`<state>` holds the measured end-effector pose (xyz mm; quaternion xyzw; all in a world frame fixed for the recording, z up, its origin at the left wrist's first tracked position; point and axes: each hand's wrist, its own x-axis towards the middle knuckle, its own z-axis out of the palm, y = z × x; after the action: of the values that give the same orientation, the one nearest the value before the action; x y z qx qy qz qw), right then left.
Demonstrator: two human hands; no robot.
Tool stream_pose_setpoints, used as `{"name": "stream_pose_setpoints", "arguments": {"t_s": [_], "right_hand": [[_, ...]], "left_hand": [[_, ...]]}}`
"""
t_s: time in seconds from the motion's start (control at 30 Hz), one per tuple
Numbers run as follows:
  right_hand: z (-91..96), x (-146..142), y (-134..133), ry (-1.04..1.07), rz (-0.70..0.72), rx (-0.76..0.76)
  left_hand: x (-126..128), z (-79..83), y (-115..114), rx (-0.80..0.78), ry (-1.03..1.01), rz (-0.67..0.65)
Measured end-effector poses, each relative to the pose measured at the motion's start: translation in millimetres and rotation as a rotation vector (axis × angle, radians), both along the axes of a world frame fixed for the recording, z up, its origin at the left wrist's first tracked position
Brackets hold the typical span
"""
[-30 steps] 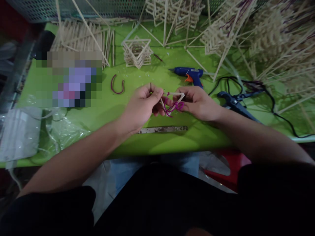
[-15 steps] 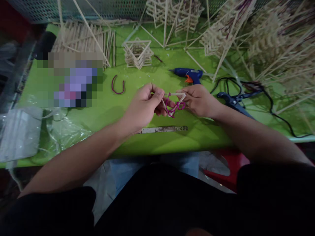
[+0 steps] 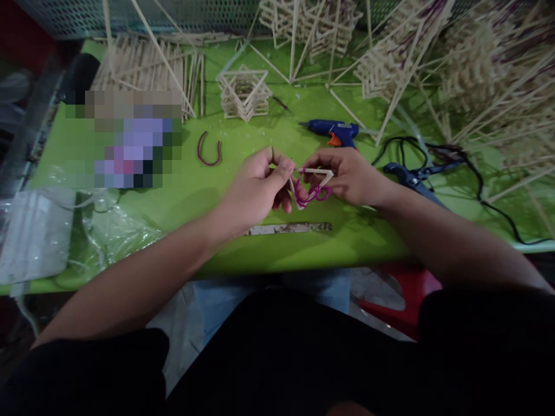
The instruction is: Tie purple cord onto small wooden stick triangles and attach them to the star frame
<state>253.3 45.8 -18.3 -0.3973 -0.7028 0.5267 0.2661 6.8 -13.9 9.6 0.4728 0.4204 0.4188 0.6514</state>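
Left hand [image 3: 255, 188]: thumb and fingers pinch one corner of the small stick frame [image 3: 318, 171], seemingly to steady it.
Right hand [image 3: 353, 176]: fingers curl close around the far side; whether they grip cannot be told.
Stick frame: raised between both hands, likely keeping the looped purple cord [image 3: 301, 203] clear of the surface [image 3: 269, 254].
Around: glue gun [image 3: 336, 127] just beyond, metal strip [image 3: 299, 228] nearer the body.
Blocking view: fingers, partly covering the frame.
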Motion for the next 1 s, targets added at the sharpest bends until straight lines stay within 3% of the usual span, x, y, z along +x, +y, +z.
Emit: {"name": "stream_pose_setpoints", "arguments": {"t_s": [0.2,0.33,0.47,0.8,1.0], "right_hand": [[3.5,-2.7,-1.3,0.169,0.191,-0.136],[0.6,-5.5,-4.5,0.313,0.157,-0.175],[-6.8,-7.5,-7.0,0.364,0.120,-0.122],[-16.7,-15.7,-7.8,0.555,0.098,0.056],[-15.1,-13.3,-11.9,0.571,0.172,-0.064]], "left_hand": [[-0.4,-1.7,0.0,0.047,0.032,-0.028],[-0.4,-3.0,-0.7,0.069,0.034,-0.028],[-0.9,-2.9,-0.8,0.053,0.049,0.014],[1.3,-0.4,1.7,-0.149,-0.064,0.035],[3.6,1.6,6.1,-0.235,-0.142,0.004]]}}
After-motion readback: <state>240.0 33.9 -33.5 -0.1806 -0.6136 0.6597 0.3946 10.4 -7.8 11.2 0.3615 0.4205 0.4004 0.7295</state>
